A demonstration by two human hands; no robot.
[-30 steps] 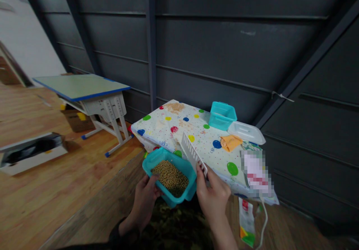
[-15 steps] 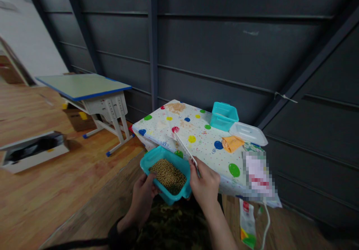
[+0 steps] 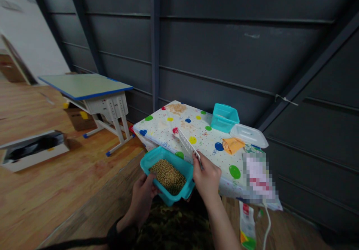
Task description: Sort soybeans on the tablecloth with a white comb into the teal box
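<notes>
My left hand [image 3: 143,194] grips the near left side of a turquoise plastic tub [image 3: 157,153], thumb over its rim. Beige-green beans, like soybeans [image 3: 168,175], cover the tub's bottom. Above the tub's right end, my right hand [image 3: 206,173] is closed around a thin white slotted plastic strip [image 3: 187,141], which points up and to the left over the table edge. The strip's lower end is hidden in my fingers. On the table lie a pile of pale grains [image 3: 177,109] at the far left and a smaller scatter [image 3: 187,124] in the middle.
The table's balloon-print cloth [image 3: 157,124] also carries another turquoise tub [image 3: 224,119], a clear lid [image 3: 249,136], an orange cloth [image 3: 233,145] and a blurred-out packet [image 3: 259,177]. A white cable [image 3: 268,223] hangs at right. A desk [image 3: 84,85] stands left; a dark wall [image 3: 210,55] rises behind.
My right hand has shifted slightly to the right with the white strip, whose slotted face now shows more broadly. The left hand and the tub have hardly moved.
</notes>
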